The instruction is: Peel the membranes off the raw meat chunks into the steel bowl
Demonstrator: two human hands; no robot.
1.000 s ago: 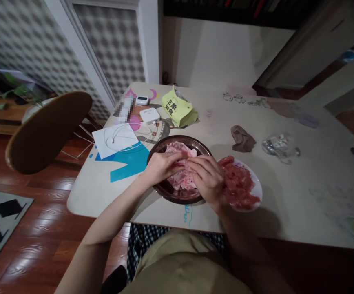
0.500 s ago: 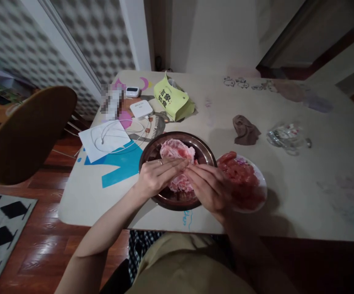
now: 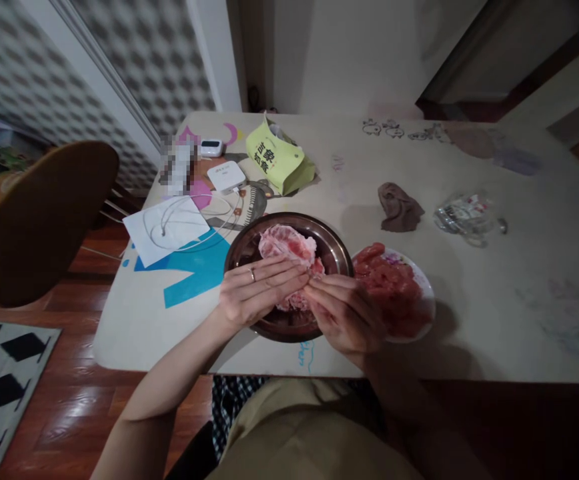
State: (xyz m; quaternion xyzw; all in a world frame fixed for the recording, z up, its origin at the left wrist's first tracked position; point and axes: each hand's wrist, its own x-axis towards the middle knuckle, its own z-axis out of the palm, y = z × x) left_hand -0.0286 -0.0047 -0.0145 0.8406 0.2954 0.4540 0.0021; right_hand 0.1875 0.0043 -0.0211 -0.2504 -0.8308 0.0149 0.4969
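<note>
A dark metal bowl (image 3: 334, 241) sits at the table's near edge with a peeled pink pomelo (image 3: 285, 243) in it. My left hand (image 3: 255, 292), a ring on one finger, curls round the fruit's near left side. My right hand (image 3: 345, 312) grips the fruit's right side, fingertips meeting the left hand's. To the right of the bowl, and touching it, is a white plate (image 3: 425, 293) piled with red flesh pieces (image 3: 389, 283).
A crumpled brown cloth (image 3: 398, 208) and a clear plastic wrapper (image 3: 464, 213) lie behind the plate. A yellow-green bag (image 3: 275, 157), white devices (image 3: 225, 176), paper with a cable (image 3: 169, 227) sit at the back left. A wooden chair (image 3: 39, 220) stands left of the table.
The view has shifted slightly forward. Both hands have drawn toward me over the bowl's near rim, still gripping the fruit; more of the fruit's top shows behind them.
</note>
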